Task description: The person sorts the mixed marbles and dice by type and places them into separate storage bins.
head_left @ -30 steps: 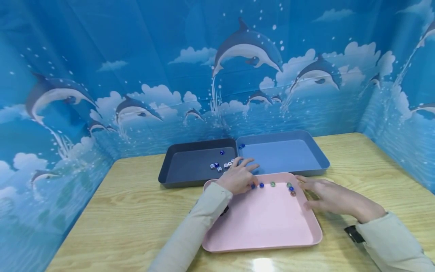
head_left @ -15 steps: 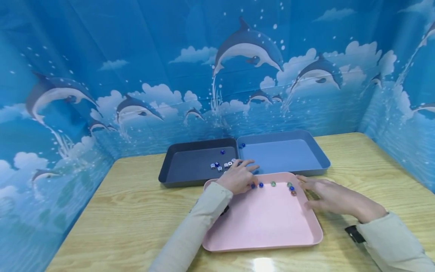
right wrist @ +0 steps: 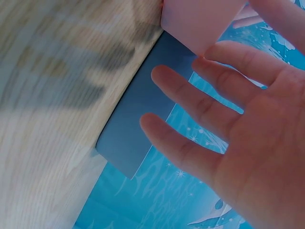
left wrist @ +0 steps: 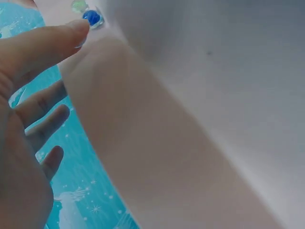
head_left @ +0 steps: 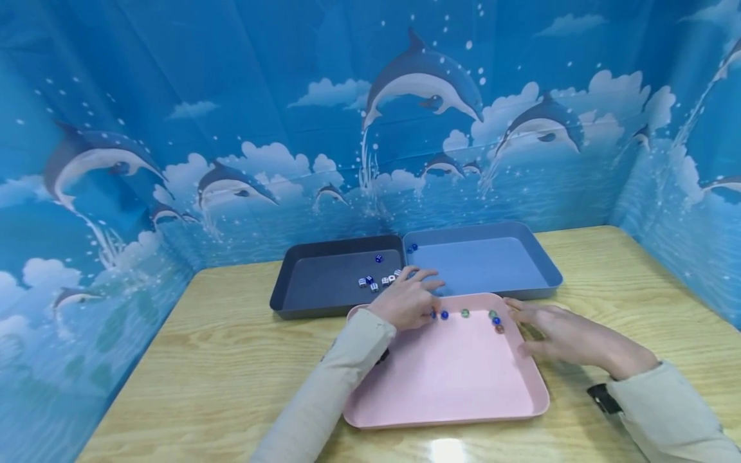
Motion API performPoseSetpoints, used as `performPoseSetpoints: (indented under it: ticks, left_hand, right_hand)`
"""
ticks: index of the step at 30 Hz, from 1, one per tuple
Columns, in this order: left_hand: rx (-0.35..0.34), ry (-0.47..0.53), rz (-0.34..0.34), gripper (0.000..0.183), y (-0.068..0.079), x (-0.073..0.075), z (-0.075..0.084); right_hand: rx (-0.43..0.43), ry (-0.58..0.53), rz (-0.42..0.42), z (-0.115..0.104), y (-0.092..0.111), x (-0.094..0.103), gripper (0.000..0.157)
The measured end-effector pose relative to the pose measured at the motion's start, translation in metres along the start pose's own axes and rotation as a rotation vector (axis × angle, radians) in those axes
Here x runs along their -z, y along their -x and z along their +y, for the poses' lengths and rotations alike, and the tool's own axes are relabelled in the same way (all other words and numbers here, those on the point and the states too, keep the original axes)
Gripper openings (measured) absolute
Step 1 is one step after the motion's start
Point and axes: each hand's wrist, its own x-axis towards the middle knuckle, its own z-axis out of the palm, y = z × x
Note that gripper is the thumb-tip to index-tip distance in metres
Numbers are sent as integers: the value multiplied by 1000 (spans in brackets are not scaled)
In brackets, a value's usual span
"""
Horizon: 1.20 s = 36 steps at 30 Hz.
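My left hand (head_left: pixel 408 302) reaches over the far left part of the pink tray (head_left: pixel 448 373). Its thumb and forefinger pinch a blue marble (head_left: pixel 433 315), mostly hidden by the fingers; the other fingers extend past the rim. Just right of it lies another blue marble (head_left: pixel 444 315), then a green marble (head_left: pixel 465 313). In the far right corner sit a second green marble (head_left: pixel 493 314), a blue marble (head_left: pixel 496 321) and a brown marble (head_left: pixel 500 329). My right hand (head_left: pixel 564 334) rests against the tray's right side near that corner, fingers spread and fairly straight.
Behind the pink tray stand a dark grey tray (head_left: pixel 315 276) with several white and blue dice (head_left: pixel 379 258), and a blue-grey tray (head_left: pixel 492 263) with dark blue marbles (head_left: pixel 413 247) in its far left corner. A dolphin-print curtain (head_left: pixel 278 116) encloses the wooden table (head_left: pixel 231 373).
The left hand and the marble at its fingertips have shifted very slightly to the right. The right hand and the trays stay where they were.
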Motion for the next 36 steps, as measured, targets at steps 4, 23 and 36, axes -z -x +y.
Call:
performPoseSetpoints:
  ticks: [4, 23, 36]
  left_hand:
    - [-16, 6, 31, 8, -1, 5, -2]
    - [114, 96, 89, 13, -5, 26, -29]
    - [335, 187, 82, 13, -17, 26, -58]
  right_hand:
    - [1, 8, 6, -1, 0, 0, 59]
    - [15, 18, 16, -2, 1, 0, 60]
    - [5, 7, 7, -1, 1, 1, 60]
